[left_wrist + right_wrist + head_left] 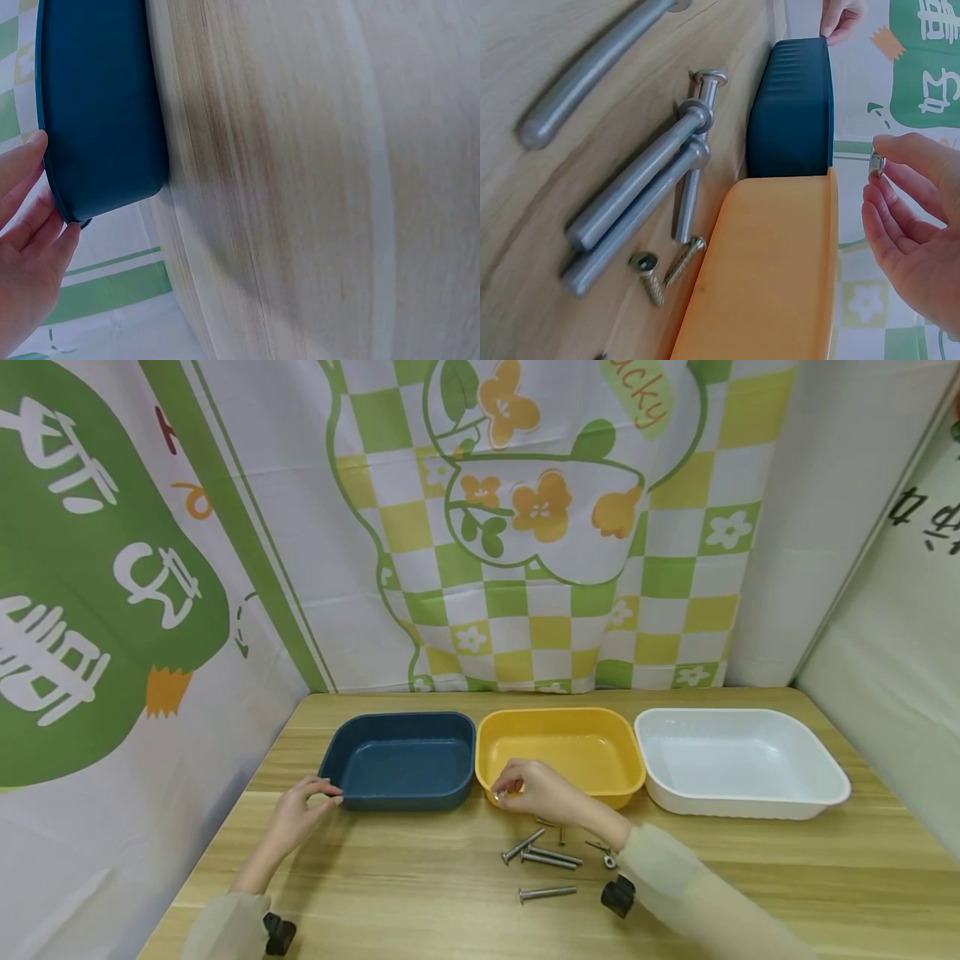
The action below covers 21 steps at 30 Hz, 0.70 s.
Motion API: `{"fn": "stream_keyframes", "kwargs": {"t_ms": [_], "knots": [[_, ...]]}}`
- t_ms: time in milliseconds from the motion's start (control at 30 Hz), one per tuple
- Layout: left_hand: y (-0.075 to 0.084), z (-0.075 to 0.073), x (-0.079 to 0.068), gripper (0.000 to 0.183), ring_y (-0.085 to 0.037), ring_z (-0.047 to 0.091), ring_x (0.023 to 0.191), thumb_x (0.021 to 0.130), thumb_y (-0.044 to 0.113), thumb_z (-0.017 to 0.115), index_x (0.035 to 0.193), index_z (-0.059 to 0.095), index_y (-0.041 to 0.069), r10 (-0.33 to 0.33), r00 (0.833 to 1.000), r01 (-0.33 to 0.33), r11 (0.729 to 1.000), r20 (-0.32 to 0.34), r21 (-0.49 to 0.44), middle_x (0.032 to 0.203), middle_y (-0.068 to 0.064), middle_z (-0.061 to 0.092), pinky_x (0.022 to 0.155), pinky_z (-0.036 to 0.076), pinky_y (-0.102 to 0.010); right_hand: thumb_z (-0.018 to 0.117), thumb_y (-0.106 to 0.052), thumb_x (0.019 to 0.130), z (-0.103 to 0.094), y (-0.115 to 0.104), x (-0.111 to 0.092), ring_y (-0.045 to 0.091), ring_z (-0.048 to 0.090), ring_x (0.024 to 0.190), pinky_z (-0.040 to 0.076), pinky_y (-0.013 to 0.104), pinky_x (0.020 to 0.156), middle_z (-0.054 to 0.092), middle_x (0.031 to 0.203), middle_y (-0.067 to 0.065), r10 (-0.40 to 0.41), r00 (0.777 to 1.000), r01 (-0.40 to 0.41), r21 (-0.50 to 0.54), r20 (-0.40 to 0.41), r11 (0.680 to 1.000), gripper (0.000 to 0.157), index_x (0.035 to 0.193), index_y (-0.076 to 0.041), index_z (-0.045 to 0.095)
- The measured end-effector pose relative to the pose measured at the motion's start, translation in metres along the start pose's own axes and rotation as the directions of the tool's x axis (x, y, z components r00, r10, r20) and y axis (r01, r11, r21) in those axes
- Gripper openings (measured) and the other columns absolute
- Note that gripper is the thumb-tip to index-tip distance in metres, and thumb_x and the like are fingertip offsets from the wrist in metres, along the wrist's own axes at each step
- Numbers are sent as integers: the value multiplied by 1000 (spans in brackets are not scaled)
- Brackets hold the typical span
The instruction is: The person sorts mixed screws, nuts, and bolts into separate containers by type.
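Note:
At the left front corner of the dark blue bin (pixel 408 802), my left hand (pixel 296 814) pinches the rim between thumb and fingers. My right hand (pixel 543 789) is over the front left edge of the yellow bin (pixel 562 714). Its thumb and fingertips pinch a small silver nut (pixel 877 163), seen edge-on in the right wrist view. Below that hand, several long metal bolts (pixel 551 860) lie crossed on the table, and a single bolt (pixel 549 892) lies nearer the front. Two short screws (pixel 651 277) show beside the yellow bin in the right wrist view.
A white bin (pixel 742 807) stands right of the yellow one, so three bins form a row along the back of the wooden table (pixel 420 885). Under the right forearm lies a small nut or washer (pixel 609 862). Printed cloth (pixel 517 635) hangs behind.

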State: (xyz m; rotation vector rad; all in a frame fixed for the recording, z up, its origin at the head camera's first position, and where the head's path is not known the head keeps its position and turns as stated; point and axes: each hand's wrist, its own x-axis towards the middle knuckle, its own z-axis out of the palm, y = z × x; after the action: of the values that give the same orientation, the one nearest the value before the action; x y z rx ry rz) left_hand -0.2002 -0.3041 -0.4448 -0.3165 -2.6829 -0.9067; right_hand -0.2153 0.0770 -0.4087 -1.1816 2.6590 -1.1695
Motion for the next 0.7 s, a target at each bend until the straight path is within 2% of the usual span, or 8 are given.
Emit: {"fn": "stream_keyframes", "kwargs": {"t_ms": [267,500,700], "knots": [[0,0,0,9,-39,56,102,76,3,70,85,70,1,2,1000,-2,1000,-6,0,97,-18,61,86,42,-54,67,-5,77,8,-2,16,14,56,76,46,23,68,64,84,2,32,999,-32,27,-18,999,13,89,-5,71],[0,0,0,9,-39,56,102,76,4,70,85,70,1,8,1000,-7,1000,-16,8,98,-19,62,87,42,-53,69,-5,76,15,-5,30,16,56,73,44,18,65,64,84,7,30,999,-29,33,-25,999,16,91,1,71],[1,0,0,9,-40,55,102,77,3,70,86,70,0,8,1000,-8,1000,-10,4,99,-20,61,87,41,-54,70,-4,76,22,-6,40,10,54,69,43,16,62,65,82,7,54,998,-52,67,-27,996,15,90,1,70]]}}
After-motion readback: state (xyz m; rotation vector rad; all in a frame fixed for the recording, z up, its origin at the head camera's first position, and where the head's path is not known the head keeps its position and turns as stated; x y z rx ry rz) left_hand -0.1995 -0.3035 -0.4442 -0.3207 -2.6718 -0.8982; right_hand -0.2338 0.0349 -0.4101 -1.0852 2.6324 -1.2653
